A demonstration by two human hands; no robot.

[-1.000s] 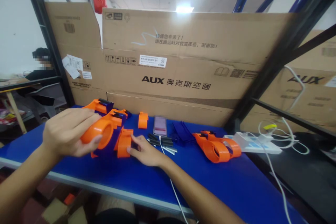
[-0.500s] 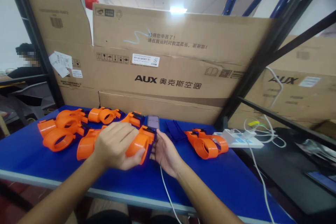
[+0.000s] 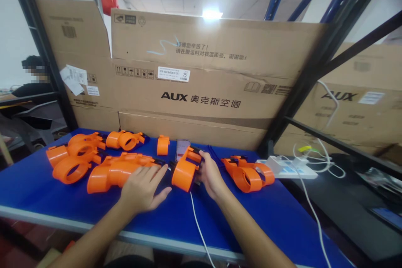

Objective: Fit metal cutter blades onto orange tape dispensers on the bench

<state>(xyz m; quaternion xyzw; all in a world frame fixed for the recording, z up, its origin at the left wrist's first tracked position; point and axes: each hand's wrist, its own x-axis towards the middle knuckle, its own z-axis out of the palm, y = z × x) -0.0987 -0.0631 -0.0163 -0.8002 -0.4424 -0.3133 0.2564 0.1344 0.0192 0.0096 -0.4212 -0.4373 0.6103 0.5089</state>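
My right hand [image 3: 211,174] grips an orange tape dispenser [image 3: 183,174] by its right side, with the ring facing me and a black part at its top. The far fingers are hidden behind it. To its left, my left hand [image 3: 141,188] is open, thumb apart from the fingers, beside a row of orange tape dispensers [image 3: 108,173]; whether it touches them I cannot tell. Behind the hands, a single orange piece [image 3: 163,145] stands by a phone [image 3: 182,149], which the held dispenser partly covers.
More orange dispensers lie at the left [image 3: 71,170] and right [image 3: 248,176] of the blue table [image 3: 176,222]. A white power strip [image 3: 295,171] with cables sits at the right edge. A white cable [image 3: 198,226] crosses the front. Cardboard [image 3: 201,79] walls the back; a person [image 3: 33,77] is far left.
The left hand has let go of the dispenser and moved slightly down. My right hand now holds it, turned and shifted to the right. The single orange piece behind has come into clear view.
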